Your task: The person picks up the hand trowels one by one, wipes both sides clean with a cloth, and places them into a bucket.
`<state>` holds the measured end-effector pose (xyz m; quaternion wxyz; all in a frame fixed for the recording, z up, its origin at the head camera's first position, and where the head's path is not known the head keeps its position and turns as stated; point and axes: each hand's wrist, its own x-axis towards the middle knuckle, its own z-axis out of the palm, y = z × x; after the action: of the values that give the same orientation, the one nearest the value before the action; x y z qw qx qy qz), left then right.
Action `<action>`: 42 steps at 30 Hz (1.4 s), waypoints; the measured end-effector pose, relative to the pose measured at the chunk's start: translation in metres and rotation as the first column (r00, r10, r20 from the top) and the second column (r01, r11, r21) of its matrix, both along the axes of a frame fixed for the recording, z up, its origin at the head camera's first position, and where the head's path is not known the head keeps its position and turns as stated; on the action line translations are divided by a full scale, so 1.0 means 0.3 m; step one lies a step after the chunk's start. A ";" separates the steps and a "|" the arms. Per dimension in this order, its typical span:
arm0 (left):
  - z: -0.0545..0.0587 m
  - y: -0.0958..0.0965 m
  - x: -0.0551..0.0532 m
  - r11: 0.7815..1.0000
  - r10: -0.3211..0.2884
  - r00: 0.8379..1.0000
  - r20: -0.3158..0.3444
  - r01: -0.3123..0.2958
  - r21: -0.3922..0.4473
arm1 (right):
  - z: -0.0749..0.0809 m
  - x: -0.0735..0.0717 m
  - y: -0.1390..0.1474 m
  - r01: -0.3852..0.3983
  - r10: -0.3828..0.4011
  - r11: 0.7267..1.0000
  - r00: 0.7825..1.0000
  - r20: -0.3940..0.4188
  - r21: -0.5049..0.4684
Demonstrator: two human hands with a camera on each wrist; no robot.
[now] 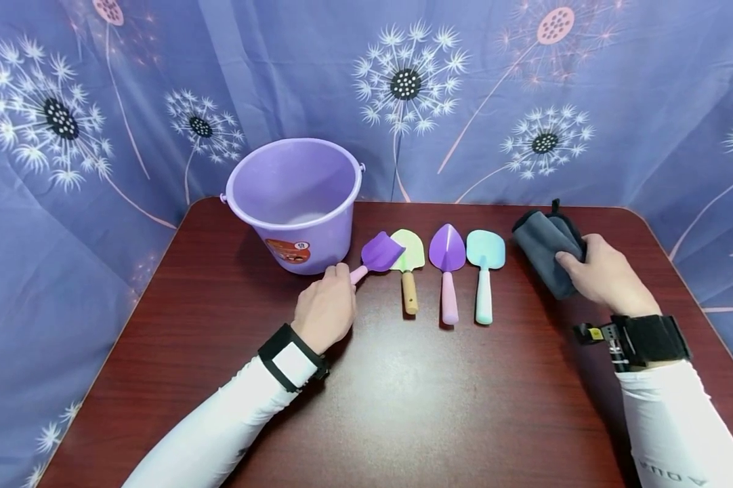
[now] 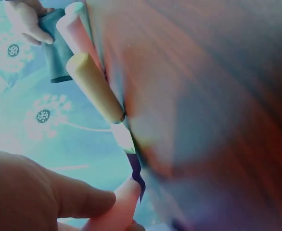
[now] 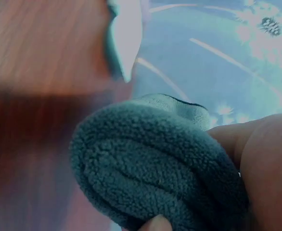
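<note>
Flowered blue curtain (image 1: 305,68) backs the dark counter (image 1: 403,427). Left of the frame's centre, the left hand (image 1: 325,308) grips a purple shovel (image 1: 381,252) by its pink handle (image 1: 359,274), probably for control. At right, the right hand (image 1: 605,276) pinches a folded grey cloth (image 1: 548,249). Between them, three more shovels (image 1: 448,249) lie handles toward the frame's bottom, seemingly for easy reach.

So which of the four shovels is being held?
The purple shovel nearest the bucket: the left grip holds its pink handle. The green shovel, other purple one and blue one lie unheld.
</note>
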<state>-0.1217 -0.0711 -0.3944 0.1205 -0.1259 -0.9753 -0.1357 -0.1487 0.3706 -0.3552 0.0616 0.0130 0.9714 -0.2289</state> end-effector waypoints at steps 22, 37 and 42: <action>0.170 -0.077 0.079 0.983 -0.176 0.957 -0.229 0.181 0.002 | 0.235 0.160 -0.298 -0.193 0.167 0.981 0.862 -0.478 -0.005; 0.269 -0.112 0.113 0.957 -0.271 0.919 -0.286 0.288 0.018 | 0.320 0.219 -0.476 -0.399 0.424 0.886 0.494 -0.760 0.235; 0.287 -0.110 0.120 0.951 -0.294 0.907 -0.303 0.310 0.005 | 0.328 0.221 -0.513 -0.432 0.485 0.849 0.408 -0.774 0.304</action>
<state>-0.0856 -0.1042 -0.3083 0.2471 -0.2909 -0.9107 -0.1581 -0.0823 0.2166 -0.2567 -0.3431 -0.3608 0.8535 -0.1540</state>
